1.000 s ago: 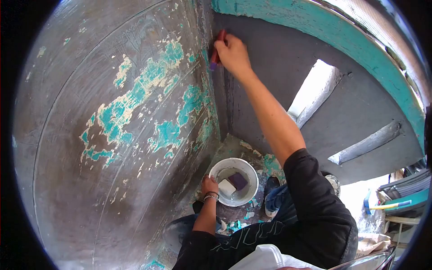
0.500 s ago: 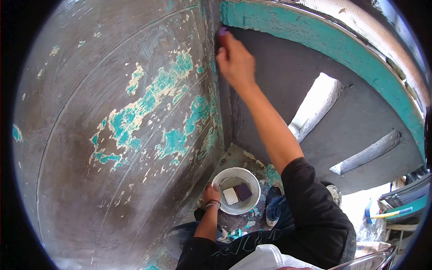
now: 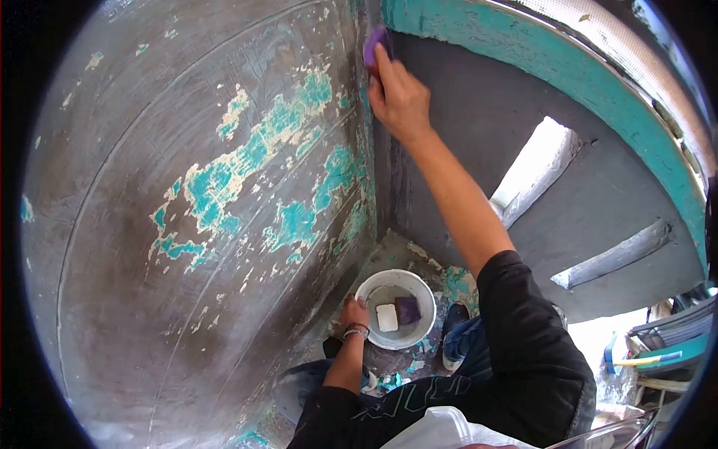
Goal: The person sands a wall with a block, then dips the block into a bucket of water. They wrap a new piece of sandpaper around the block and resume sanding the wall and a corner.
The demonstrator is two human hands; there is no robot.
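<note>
High in the corner, my right hand [image 3: 402, 101] holds a thin purple pad [image 3: 377, 51], too small in view to tell whether it is sponge or sandpaper. The pad lies against the wall where the dark grey surface meets the patchy left wall. Down below, my left hand [image 3: 354, 312] is closed on the left rim of a white bucket [image 3: 428, 299]. Inside the bucket are a white rectangular block [image 3: 387, 318] and a dark purple piece [image 3: 407, 310], side by side.
Turquoise paint patches [image 3: 292, 223] show on the grey-brown left wall [image 3: 149, 172]. A turquoise band [image 3: 523, 49] curves above the dark grey wall [image 3: 464, 97], which has two slot openings. Paint flakes [image 3: 389, 382] litter the floor. A yellow-handled brush [image 3: 647, 360] is at right.
My right hand and the pad have shifted slightly up and right, showing more of the pad. My left hand stays at the bucket rim; the view has shifted slightly.
</note>
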